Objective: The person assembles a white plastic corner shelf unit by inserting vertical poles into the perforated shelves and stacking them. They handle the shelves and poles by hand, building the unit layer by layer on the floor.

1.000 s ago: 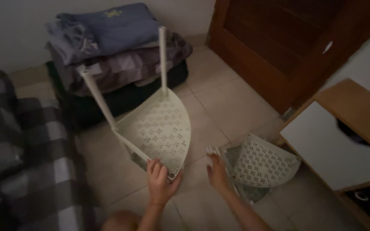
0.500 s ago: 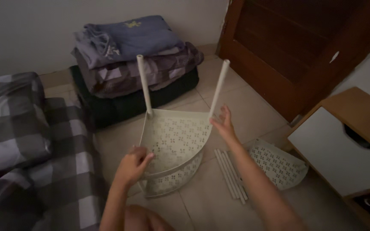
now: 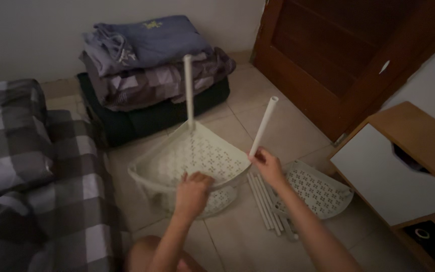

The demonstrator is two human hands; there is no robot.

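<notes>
My body, as seen from the head camera:

1. Left hand (image 3: 192,194): bare. No glove, ring or strap shows on it.
2. Right hand (image 3: 268,166): bare, likewise without glove or ring.
3. Wrists: no watch or band visible on either one.
4. Forearms: both uncovered along their whole visible length; no sleeve edge enters the picture.
5. Knee (image 3: 149,254): bare and rounded, at the bottom edge. Dim light hides finer detail such as nails.
</notes>
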